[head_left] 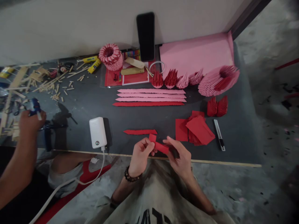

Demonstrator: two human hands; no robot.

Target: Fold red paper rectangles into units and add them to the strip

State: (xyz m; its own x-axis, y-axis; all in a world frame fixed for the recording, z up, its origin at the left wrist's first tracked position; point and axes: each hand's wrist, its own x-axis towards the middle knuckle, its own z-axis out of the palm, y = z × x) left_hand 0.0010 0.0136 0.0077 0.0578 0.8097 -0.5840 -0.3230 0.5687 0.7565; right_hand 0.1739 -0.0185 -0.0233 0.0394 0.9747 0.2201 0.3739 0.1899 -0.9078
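A folded strip of red paper (161, 148) is held over the front edge of the table, bent so that a short end stands up at its left. My left hand (140, 155) pinches this bend between thumb and fingers. At the strip's right end is my right hand (178, 155), its thumb side against the paper and its index finger raised above. Just beyond lies a short row of interlocked red folded pieces (140, 132). To the right sits a loose pile of red paper rectangles (198, 130), with a utility knife (219, 135) beside it.
Long pink rows (151, 95) and one red row (149, 104) lie farther back. Behind them are a pink paper vase (111, 57), pink folded-paper clusters (218, 81) and a propped phone (146, 36). A power bank (97, 133) trails a cable. At left, another person's hand (31, 119) grips a blue tool.
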